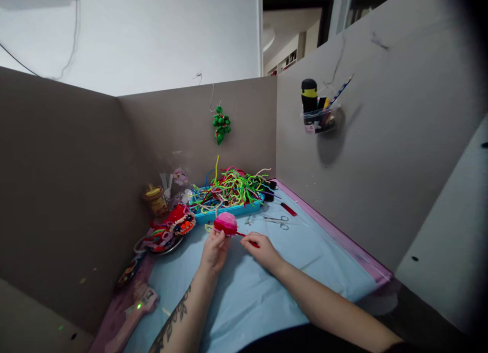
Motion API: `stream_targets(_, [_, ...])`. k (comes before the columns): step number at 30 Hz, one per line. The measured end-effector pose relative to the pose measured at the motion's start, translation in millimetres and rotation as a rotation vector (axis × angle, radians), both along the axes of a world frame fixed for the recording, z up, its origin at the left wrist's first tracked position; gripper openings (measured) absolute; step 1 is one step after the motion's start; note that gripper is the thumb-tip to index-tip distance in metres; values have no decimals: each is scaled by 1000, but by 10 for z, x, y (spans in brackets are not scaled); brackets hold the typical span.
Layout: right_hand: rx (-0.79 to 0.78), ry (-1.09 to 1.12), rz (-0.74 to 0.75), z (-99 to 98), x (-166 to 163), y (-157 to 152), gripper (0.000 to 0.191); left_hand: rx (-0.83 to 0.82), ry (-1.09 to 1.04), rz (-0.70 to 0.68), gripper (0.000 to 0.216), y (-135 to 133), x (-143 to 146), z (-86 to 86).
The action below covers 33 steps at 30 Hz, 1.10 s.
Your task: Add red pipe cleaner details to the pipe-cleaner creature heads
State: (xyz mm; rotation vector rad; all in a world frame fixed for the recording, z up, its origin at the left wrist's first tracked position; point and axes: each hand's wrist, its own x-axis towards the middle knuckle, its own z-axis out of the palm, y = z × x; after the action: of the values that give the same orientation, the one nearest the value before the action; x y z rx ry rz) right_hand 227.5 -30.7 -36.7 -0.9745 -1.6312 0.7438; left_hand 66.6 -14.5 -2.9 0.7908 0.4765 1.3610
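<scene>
A rounded pink and red pipe-cleaner piece (225, 223) sits in my left hand (215, 249), gripped at its lower side between thumb and fingers. From its right side a red pipe cleaner (241, 234) stretches to my right hand (261, 249). That hand is closed in a pinch on the strand, and a red end shows below the fingers. Just behind the piece stands a blue tray (236, 211) heaped with loose pipe cleaners (238, 185) in many colours. Scissors (280, 221) lie on the table to the right of the tray's front.
A bowl (168, 250) of colourful pipe-cleaner pieces stands left, near a brown jar (154, 199). A pink glue gun (143, 302) with a green light lies front left. Grey panels enclose the blue-covered table (305, 277). A pen holder (314, 122) and green ornament (221, 124) hang there.
</scene>
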Motion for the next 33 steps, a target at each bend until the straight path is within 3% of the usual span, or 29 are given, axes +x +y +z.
stream_targets(4, [-56,25,52,-14,5,17,24,18,13,81,43,37,-37,14])
stream_targets(7, [-24,115,-68,-6,52,12,26,51,68,123,46,37,-59,29])
stream_targets(11, [-3,295,-181,-17,121,33,30,96,178,56,50,-9,-42,52])
stream_targets(17, [-94,453,150,-20,99,41,61,194,362,-279,56,-135,49,41])
stream_targets(20, [-125,465,245,1,91,13,67,224,397,-362,58,-167,85,13])
stream_targets(24, [-141,477,227,23,101,-6,68,258,407,-344,59,-160,106,-5])
stream_targets(29, [-100,466,117,13,114,9,68,290,592,-255,30,-159,91,24])
stream_targets(33, [-73,429,57,-19,110,39,69,238,657,-220,26,-152,91,6])
